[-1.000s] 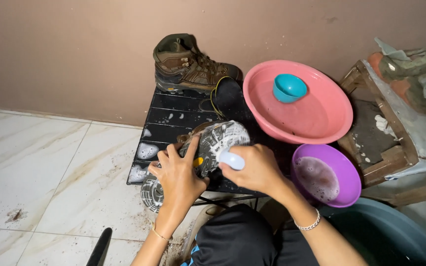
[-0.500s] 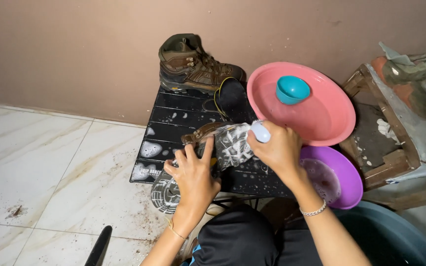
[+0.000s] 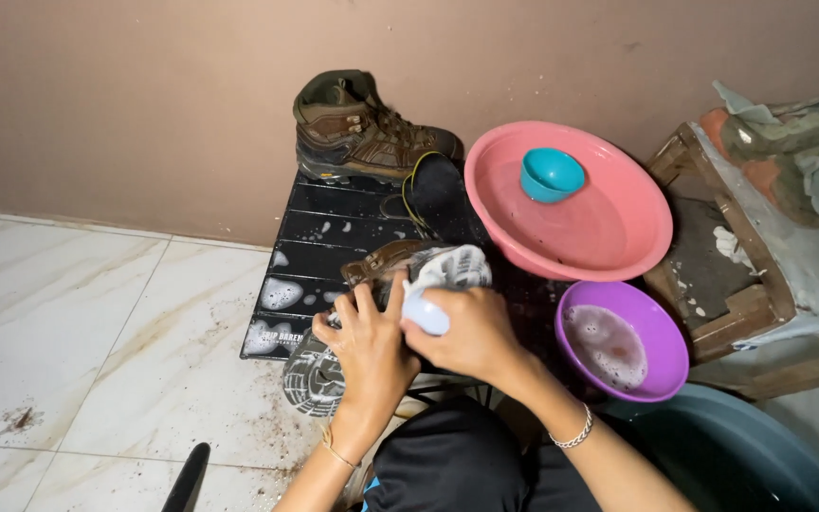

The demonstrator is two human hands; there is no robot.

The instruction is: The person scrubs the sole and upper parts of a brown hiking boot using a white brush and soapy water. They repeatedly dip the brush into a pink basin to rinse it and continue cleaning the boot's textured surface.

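A soapy brown boot [image 3: 419,270] lies on its side on a low black slatted stand [image 3: 324,237], its grey sole [image 3: 310,379] hanging over the front edge. My left hand [image 3: 367,351] grips the boot around its middle. My right hand [image 3: 462,332] is closed on a pale blue-white brush [image 3: 426,313] pressed against the foamy upper. The second brown boot [image 3: 367,128] stands upright at the back of the stand, against the wall.
A pink basin [image 3: 609,228] of water with a teal cup [image 3: 552,173] sits right of the stand. A purple bowl [image 3: 661,332] of suds lies below it. A dark blue tub [image 3: 741,455] is at bottom right. A worn wooden crate [image 3: 713,275] stands at right.
My right hand with the brush has come back down from the boot's far end toward its middle. My left hand keeps its grip on the boot.
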